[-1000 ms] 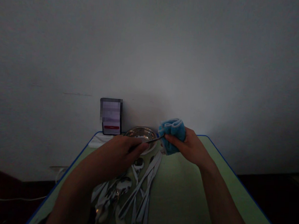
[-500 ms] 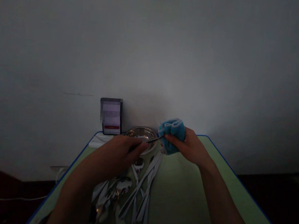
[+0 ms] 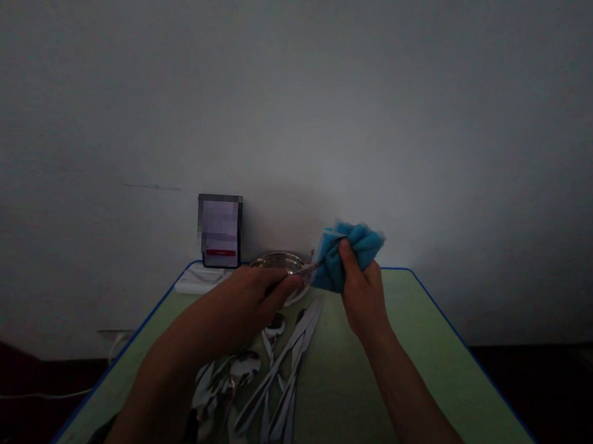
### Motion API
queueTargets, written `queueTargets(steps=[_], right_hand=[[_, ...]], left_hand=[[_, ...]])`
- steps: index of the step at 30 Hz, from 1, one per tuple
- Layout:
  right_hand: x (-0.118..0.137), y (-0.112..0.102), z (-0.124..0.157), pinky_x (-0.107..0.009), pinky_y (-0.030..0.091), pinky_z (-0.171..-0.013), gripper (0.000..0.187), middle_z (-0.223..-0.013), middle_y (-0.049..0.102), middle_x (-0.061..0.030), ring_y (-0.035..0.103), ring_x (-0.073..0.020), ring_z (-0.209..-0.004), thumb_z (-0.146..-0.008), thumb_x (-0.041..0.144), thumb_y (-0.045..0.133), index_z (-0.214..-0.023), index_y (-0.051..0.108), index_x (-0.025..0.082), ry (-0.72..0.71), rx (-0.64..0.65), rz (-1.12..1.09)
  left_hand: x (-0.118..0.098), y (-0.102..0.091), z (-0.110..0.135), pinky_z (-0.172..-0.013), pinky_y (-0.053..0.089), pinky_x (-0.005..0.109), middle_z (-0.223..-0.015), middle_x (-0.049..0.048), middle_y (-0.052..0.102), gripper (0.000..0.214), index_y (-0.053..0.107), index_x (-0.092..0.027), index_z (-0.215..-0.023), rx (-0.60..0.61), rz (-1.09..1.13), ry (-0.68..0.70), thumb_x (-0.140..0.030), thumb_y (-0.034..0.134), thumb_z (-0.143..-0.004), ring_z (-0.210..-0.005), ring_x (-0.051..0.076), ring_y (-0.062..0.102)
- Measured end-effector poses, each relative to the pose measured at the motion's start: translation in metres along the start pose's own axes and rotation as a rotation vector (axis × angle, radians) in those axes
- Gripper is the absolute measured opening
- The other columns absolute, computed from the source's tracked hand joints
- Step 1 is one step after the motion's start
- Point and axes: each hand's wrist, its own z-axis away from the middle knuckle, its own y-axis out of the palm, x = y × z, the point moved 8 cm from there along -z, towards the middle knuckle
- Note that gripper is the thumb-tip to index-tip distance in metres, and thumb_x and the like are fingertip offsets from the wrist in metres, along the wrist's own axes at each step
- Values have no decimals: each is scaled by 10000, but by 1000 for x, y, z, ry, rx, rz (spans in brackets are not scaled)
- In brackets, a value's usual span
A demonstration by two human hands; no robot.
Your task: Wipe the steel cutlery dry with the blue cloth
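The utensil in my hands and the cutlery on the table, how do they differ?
The held utensil is one piece, raised above the table; the loose cutlery is a heap lying on it. The held utensil is gripped by the left hand, its far end in the blue cloth that the right hand clasps; the loose cutlery lies bare, unheld. Both look silvery.
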Motion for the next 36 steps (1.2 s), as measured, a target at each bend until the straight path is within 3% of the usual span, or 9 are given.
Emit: queueTargets(steps=[4, 13, 19, 23, 27, 36], right_hand=[[-11, 11, 3, -302, 513, -683, 394, -924, 669, -50, 624, -176, -814, -833, 505, 443, -1068, 569, 214, 53, 11, -118], [-10, 6, -3, -353, 454, -890, 344, -1030, 656, -24, 601, -182, -939, -718, 334, 652, -1036, 574, 230, 200, 263, -329], [-7, 8, 0, -362, 485, -786, 284, -983, 651, -24, 594, -209, -899, -733, 333, 486, -968, 604, 226, 307, 466, -464], [-9, 0, -2, -326, 472, -810, 283, -950, 644, -2, 583, -159, -856, -712, 229, 611, -994, 595, 231, 220, 460, -196], [-5, -4, -8, -349, 477, -828, 290, -945, 658, -22, 599, -160, -841, -705, 310, 675, -970, 629, 202, 113, 417, -20], [3, -8, -11, -330, 493, -743, 268, -851, 670, -45, 609, -172, -762, -729, 369, 645, -896, 646, 160, -11, 264, 98]], left_hand=[[1, 4, -1, -573, 346, 257, -637, -13, 584, 395, 577, -188, -724, 4, 34, 4, -423, 321, -912, -586, 137, 538], [10, 10, -1, -541, 334, 247, -592, -23, 560, 442, 579, -183, -682, 49, 57, -45, -445, 301, -905, -534, 128, 501], [12, 7, 3, -566, 342, 238, -615, -25, 571, 426, 560, -187, -670, 62, 40, -21, -448, 320, -906, -574, 125, 528], [12, 9, 4, -563, 341, 242, -625, -18, 587, 423, 561, -185, -677, 85, 23, -21, -442, 319, -909, -571, 127, 533], [11, 11, 1, -559, 340, 247, -631, -13, 593, 401, 565, -183, -688, 80, 21, -17, -420, 326, -907, -570, 131, 534], [11, 9, -2, -564, 339, 246, -636, -18, 581, 396, 563, -189, -696, 45, 12, -17, -429, 329, -907, -574, 130, 530]])
